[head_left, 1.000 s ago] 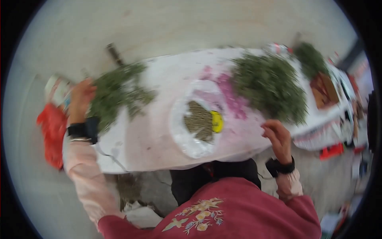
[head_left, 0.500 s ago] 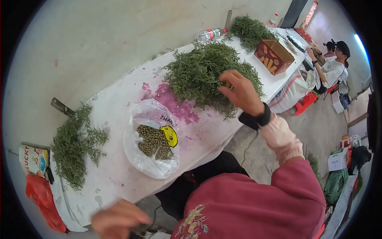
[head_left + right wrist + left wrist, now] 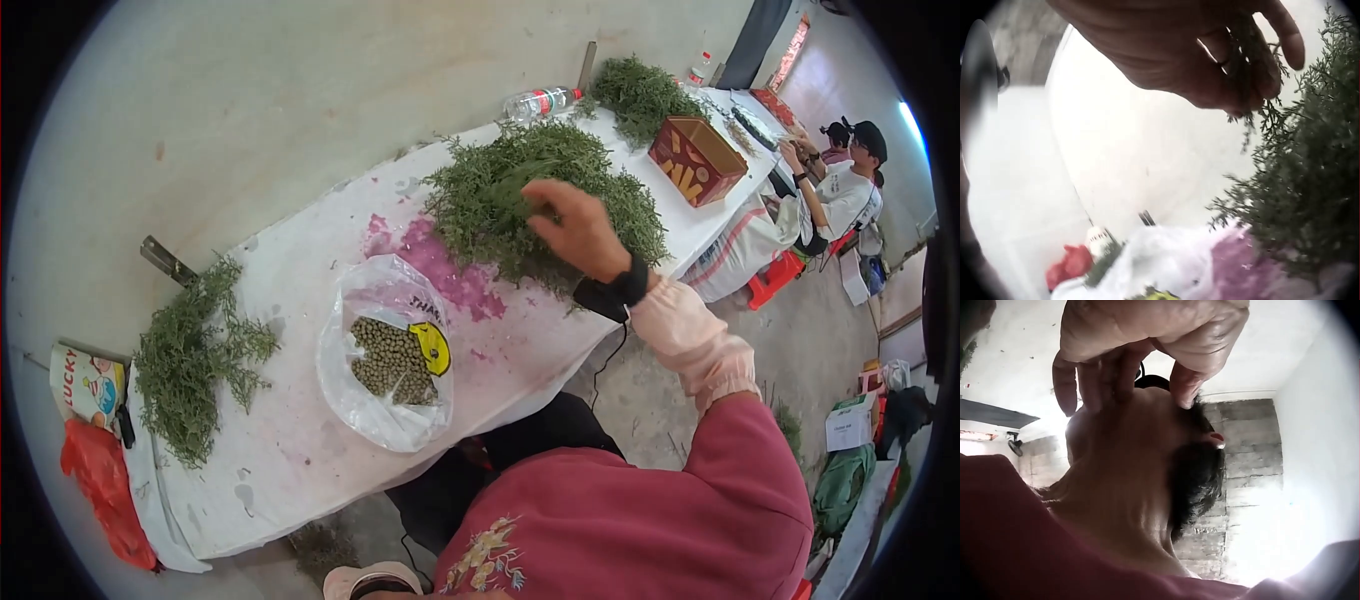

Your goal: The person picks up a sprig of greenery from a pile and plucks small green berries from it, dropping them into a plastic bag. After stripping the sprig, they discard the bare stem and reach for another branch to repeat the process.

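A large pile of green evergreen sprigs lies on the white-covered table. My right hand is over this pile, fingers bent, pinching an evergreen sprig that shows between fingers and thumb in the right wrist view. My left hand is up by my own chin and neck, its fingers hanging loosely bent and holding nothing; at the lower edge of the head view only its cuff and wrist appear. Between the two sprig piles sits a clear plastic bag with small round brownish-green pellets inside.
A smaller heap of sprigs lies at the table's left end, near a red bag. Behind the big pile are a plastic bottle, a red carton and more sprigs. Another person works farther right.
The head view has swung to the right. My right hand has moved from the table's front edge onto the large pile and taken a sprig. My left hand has left the small heap and risen towards me.
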A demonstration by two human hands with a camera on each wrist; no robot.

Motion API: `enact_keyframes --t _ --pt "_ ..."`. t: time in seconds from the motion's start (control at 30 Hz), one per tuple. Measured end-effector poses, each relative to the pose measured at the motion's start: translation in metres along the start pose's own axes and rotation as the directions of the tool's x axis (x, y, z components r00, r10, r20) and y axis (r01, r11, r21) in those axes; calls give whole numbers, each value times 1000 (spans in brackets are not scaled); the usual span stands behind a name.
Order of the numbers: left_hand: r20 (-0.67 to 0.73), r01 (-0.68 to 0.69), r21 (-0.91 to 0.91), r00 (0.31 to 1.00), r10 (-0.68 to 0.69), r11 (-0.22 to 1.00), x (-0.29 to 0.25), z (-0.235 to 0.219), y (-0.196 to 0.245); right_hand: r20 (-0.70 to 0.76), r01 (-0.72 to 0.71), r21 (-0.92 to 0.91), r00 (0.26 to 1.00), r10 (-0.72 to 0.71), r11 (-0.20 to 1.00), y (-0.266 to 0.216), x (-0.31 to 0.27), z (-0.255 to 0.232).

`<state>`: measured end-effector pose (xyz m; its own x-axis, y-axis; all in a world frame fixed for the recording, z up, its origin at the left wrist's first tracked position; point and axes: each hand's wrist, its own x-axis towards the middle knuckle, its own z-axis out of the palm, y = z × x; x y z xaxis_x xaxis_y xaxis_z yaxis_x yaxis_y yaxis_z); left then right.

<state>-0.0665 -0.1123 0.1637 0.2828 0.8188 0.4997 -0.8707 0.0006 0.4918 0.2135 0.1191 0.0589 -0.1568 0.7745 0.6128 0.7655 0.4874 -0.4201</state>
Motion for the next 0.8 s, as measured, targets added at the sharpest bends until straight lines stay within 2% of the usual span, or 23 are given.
enact_keyframes --t 0.03,0.07,0.17,0.2,0.27,0.3,0.33,0.37,0.4,0.43,0.47,0.5,0.53,0.57,0.73,0.8 --pt "4 -10 -42 1000 10 999 3 -1 -2 -109 -48 233 991 75 971 -5 0 -7" --pt "-6 -12 -39 1000 12 999 6 -2 -4 -99 -50 239 992 76 970 -6 -3 -10" --pt "121 140 -2 983 -139 990 16 -9 -9 18 -81 227 997 79 970 -4 -9 -19" --pt "118 143 2 983 -142 990 20 -13 -11 18 -84 233 997 82 969 -1 -13 -21" --pt "237 147 58 959 -156 988 30 -25 -16 258 -160 188 960 108 969 8 -17 -25" --pt "288 146 82 944 -164 986 34 -32 -20 382 -195 159 916 122 968 11 -20 -25" --pt "336 150 105 925 -177 983 36 -39 -24 392 -203 165 912 125 965 12 -25 -24" --pt "385 158 131 901 -197 979 37 -47 -26 461 -382 315 862 212 869 10 -30 -24" --pt "436 167 156 873 -219 974 36 -55 -29 538 -544 435 796 277 718 8 -35 -24" --pt "177 327 386 892 -417 863 32 -64 -32 621 -678 517 717 316 523 6 -42 -24" --pt "-122 503 541 840 -529 674 27 -73 -37 625 -685 517 712 319 514 4 -48 -22" --pt "-304 589 491 806 -507 642 33 -79 -55 563 -652 565 753 341 506 0 -54 -18" --pt "-478 666 424 740 -474 613 45 -87 -77 499 -617 609 787 364 498 -5 -61 -14" --pt "-524 672 405 726 -444 621 50 -99 -96 433 -579 651 814 387 491 -10 -67 -9" --pt "-671 683 368 665 -327 631 67 -147 -166 432 -552 739 828 357 386 -30 -102 13" --pt "-690 698 288 626 -363 656 71 -158 -179 388 -483 689 875 288 541 -36 -110 19"
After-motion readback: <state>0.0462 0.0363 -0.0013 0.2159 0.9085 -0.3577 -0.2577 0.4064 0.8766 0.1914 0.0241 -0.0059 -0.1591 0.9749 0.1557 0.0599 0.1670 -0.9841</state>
